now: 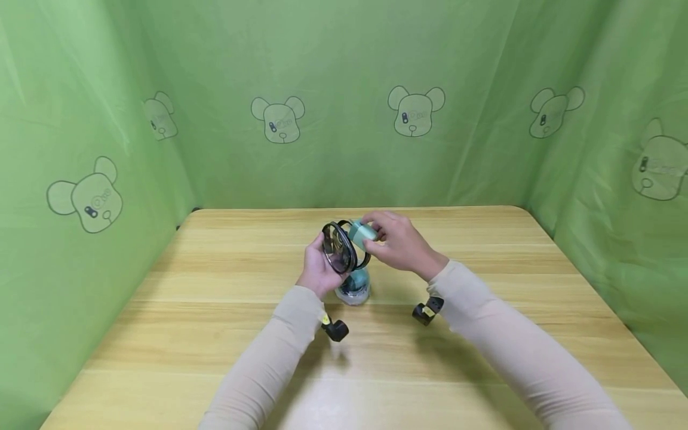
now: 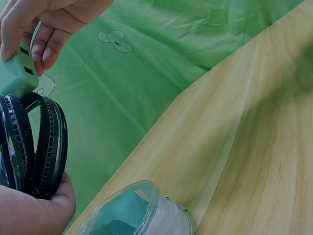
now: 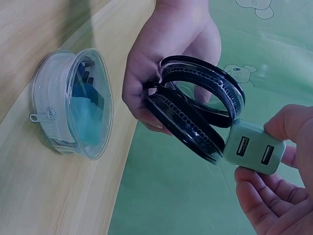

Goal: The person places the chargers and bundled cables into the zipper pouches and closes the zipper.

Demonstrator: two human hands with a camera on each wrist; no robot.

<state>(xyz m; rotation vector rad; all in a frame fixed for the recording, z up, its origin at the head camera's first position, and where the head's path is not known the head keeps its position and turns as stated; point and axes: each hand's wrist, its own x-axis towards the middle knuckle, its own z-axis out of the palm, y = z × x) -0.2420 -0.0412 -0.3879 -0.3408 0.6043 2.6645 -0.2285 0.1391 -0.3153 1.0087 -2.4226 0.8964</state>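
In the head view, my left hand holds up a round clear zip pouch with black trim, its two halves spread apart at the zipper. The fingers of my right hand pinch a light green USB charger with two ports facing the right wrist camera. One end of the charger is at the pouch's open mouth, by the zipper edge. Below the hands, a second round clear pouch with a white zipper band sits on the table with teal and dark items inside.
A light wood table lies under both hands. Green curtains printed with bear heads surround it at the back and sides. Each wrist wears a small black camera.
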